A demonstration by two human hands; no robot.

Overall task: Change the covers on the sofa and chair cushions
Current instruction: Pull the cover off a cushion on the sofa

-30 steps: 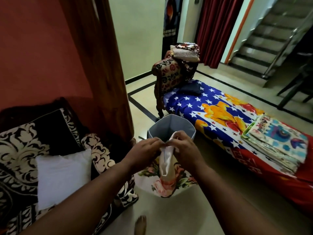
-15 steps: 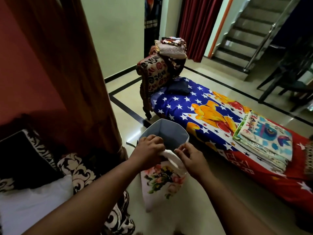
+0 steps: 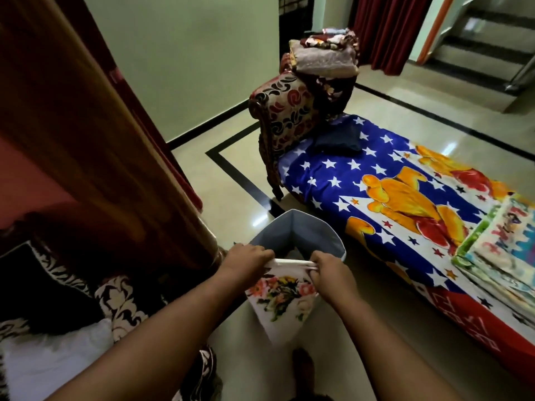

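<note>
**Mia:** What is the person holding?

**Dad:** A white cloth cushion cover with pink and orange flowers printed on it [image 3: 282,299]. It is hanging down in front of the person, just above the shiny tiled floor [image 3: 237,175], right in front of the grey fabric basket [image 3: 298,235].

**Mia:** Are both hands holding it?

**Dad:** Yes. The left hand [image 3: 246,260] is gripping one top corner with curled fingers, and the right hand [image 3: 330,267] is pinching the other. The top edge is being pulled tight between them.

**Mia:** What could go wrong?

**Dad:** I am thinking the cloth could slip if one hand is letting go too soon. Then it is falling on the floor, or into the basket when it should not.

**Mia:** Anything else?

**Dad:** The bare white cushion [image 3: 55,360] is lying on the black and cream patterned sofa [image 3: 121,302], off to the left. The person is looking away from it, so the opening may be getting twisted before it reaches the cushion. Pulling too hard could also be straining the seam.
</note>
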